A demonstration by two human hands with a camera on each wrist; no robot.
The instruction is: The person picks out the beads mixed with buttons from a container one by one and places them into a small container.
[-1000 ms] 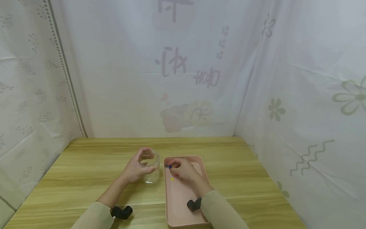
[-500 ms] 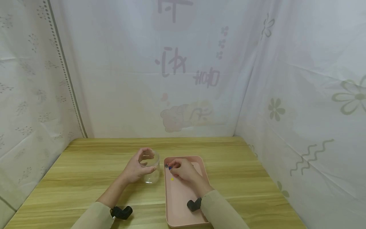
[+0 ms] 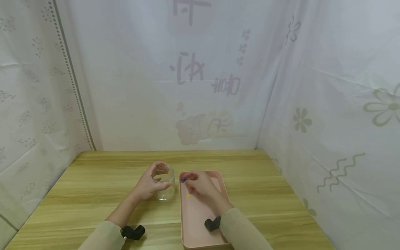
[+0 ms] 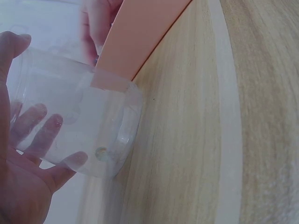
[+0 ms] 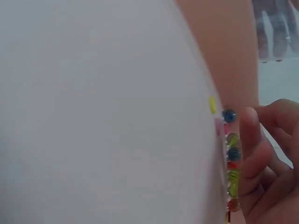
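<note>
My left hand [image 3: 149, 184] grips a clear jar [image 3: 164, 192] beside the tray, its mouth facing up. Low inside the jar, one small pale greenish round thing [image 4: 102, 153] shows in the left wrist view. Over the far left corner of the pink tray [image 3: 200, 217] is my right hand [image 3: 202, 184], fingers bent, tips by a small blue piece [image 3: 184, 180]. Whether they pinch it is hard to tell. Several coloured glass marbles [image 5: 233, 154] lie in a row near those fingers in the right wrist view. A small yellow piece [image 3: 188, 196] lies on the tray floor.
The tray rests on a wood-grain table [image 3: 265, 208], its raised wall [image 4: 135, 37] close to the jar's right. Patterned white curtains [image 3: 140, 86] enclose the table's back and sides. A black wrist camera [image 3: 133, 232] sits at the left cuff, another [image 3: 213, 224] at the right.
My right fingertips have shifted slightly away from me, and the blue piece by them now looks blurred and a little farther back. The left hand and jar have stayed in place.
</note>
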